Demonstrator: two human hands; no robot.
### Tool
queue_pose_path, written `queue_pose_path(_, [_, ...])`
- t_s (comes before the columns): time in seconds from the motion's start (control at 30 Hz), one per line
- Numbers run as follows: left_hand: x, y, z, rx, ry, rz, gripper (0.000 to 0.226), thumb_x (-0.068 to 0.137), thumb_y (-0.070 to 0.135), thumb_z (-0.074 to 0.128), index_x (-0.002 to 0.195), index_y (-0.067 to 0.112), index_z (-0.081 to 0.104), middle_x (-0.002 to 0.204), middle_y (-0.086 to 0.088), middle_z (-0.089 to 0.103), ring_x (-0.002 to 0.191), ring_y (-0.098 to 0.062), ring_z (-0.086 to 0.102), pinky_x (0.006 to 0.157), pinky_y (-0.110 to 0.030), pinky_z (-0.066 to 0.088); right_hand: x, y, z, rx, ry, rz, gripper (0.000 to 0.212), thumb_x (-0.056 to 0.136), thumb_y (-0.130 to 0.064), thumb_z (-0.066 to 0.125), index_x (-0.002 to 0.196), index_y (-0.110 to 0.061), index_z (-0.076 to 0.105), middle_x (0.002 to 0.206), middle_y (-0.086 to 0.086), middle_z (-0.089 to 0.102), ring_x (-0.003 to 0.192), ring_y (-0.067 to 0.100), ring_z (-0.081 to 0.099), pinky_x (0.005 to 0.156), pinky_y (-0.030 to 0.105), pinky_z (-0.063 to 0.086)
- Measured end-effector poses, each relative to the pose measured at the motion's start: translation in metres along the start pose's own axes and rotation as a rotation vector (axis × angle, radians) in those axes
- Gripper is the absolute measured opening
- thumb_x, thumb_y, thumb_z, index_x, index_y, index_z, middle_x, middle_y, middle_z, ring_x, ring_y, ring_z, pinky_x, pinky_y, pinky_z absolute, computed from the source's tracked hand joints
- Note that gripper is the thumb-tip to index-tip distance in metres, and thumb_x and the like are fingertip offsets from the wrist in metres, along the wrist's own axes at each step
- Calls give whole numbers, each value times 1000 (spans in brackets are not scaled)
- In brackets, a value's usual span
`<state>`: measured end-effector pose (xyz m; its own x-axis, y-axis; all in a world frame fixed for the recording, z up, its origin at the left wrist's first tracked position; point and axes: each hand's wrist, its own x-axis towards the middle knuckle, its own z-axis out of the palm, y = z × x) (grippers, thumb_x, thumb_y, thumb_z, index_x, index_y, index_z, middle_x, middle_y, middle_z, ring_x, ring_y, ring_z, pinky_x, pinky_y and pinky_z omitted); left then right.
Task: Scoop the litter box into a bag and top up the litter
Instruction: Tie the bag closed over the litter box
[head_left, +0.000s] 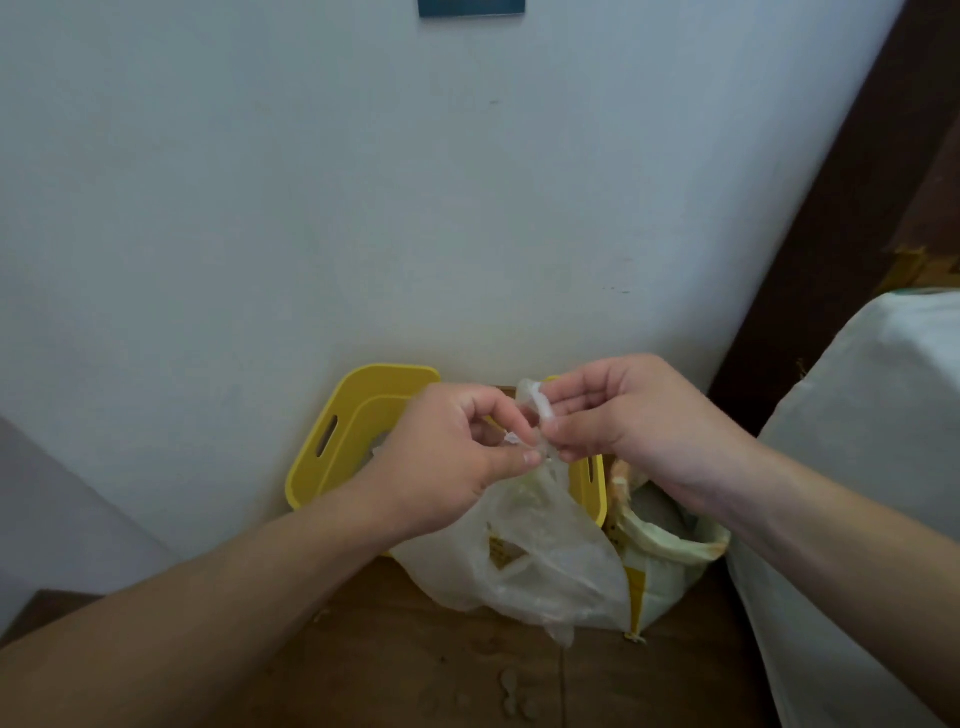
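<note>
step: knotting bag (524, 551) | hands: left (452, 457) and right (623, 421) both pinch its twisted neck | bag hangs before yellow box (332, 447) | tip: cinch low, keep tension, avoid tearing film

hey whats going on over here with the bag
A person is working the neck of a thin clear plastic bag with both hands: the left hand and right hand pinch the twisted top between their fingertips, apparently tying or untying it. The bag hangs in front of a yellow litter box standing against the wall. To its right an opened litter sack sits on the brown floor, where a few bits lie scattered.
</note>
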<state>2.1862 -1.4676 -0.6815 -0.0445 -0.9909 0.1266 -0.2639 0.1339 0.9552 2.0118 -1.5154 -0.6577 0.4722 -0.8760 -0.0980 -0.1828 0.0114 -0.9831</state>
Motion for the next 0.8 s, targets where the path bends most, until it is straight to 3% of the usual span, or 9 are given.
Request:
queue_pose_path(0.13, [0, -7, 7, -9, -9, -18, 32, 77, -6, 78, 67, 22, 64, 69, -4, 69, 69, -22, 61, 69, -36, 50, 2, 11, 8, -50, 121, -76, 19, 73, 5, 80, 74, -13, 73, 63, 4, 70, 61, 16, 64, 65, 35, 55])
queue_pose_path(0.23, [3, -11, 10, -79, 14, -29, 36, 79, -7, 75, 66, 25, 63, 80, -28, 69, 72, -36, 62, 73, -44, 50, 4, 20, 11, 30, 188, -93, 14, 74, 2, 81, 75, -9, 73, 64, 9, 70, 62, 23, 65, 69, 41, 57])
queue_pose_path(0.3, [4, -14, 10, -114, 30, -51, 31, 80, -8, 74, 69, 18, 61, 85, -39, 64, 74, -32, 58, 73, -43, 47, 4, 23, 12, 37, 182, -97, 9, 75, 2, 80, 77, -6, 74, 66, 12, 71, 62, 22, 66, 68, 39, 59])
queue_pose_path(0.43, [5, -18, 11, -178, 14, -102, 25, 80, 0, 76, 71, 18, 60, 81, -30, 66, 78, -28, 59, 71, -35, 48, 8, 27, 10, -63, 160, -126, 16, 73, 8, 77, 83, -5, 75, 70, 12, 70, 65, 19, 63, 71, 42, 56])
queue_pose_path(0.53, [9, -17, 10, -270, 4, -155, 21, 70, 11, 73, 62, 27, 63, 80, -24, 61, 77, -28, 55, 74, -41, 44, 12, 36, 5, -222, 113, -185, 48, 64, -7, 78, 109, -22, 69, 102, -6, 67, 93, 3, 61, 84, 35, 51])
queue_pose_path(0.6, [12, -18, 7, -337, -9, -173, 25, 73, 4, 72, 62, 24, 61, 78, -20, 63, 73, -26, 58, 72, -37, 48, 13, 42, 3, -347, -10, -226, 72, 64, -23, 76, 133, -31, 56, 129, -16, 57, 119, -6, 50, 98, 24, 44])
queue_pose_path(0.63, [14, -19, 6, -370, -16, -173, 28, 77, -2, 71, 65, 20, 60, 75, -17, 65, 68, -23, 61, 68, -32, 51, 14, 46, 3, -414, -54, -244, 74, 66, -30, 76, 137, -32, 53, 134, -17, 55, 126, -4, 47, 103, 23, 40])
queue_pose_path(0.7, [15, -19, 5, -430, -7, -189, 33, 85, -12, 62, 66, 15, 57, 70, -11, 67, 62, -19, 62, 60, -28, 52, 18, 55, 4, -473, -79, -301, 60, 74, -32, 78, 131, -29, 59, 128, -15, 62, 123, 1, 53, 105, 25, 41])
queue_pose_path(0.8, [18, -18, 5, -532, 68, -233, 39, 87, -14, 56, 63, 16, 59, 72, -12, 65, 67, -23, 60, 63, -31, 53, 20, 66, 6, -374, -34, -319, 24, 84, -16, 77, 105, -23, 69, 101, -10, 72, 98, 1, 65, 92, 27, 51])
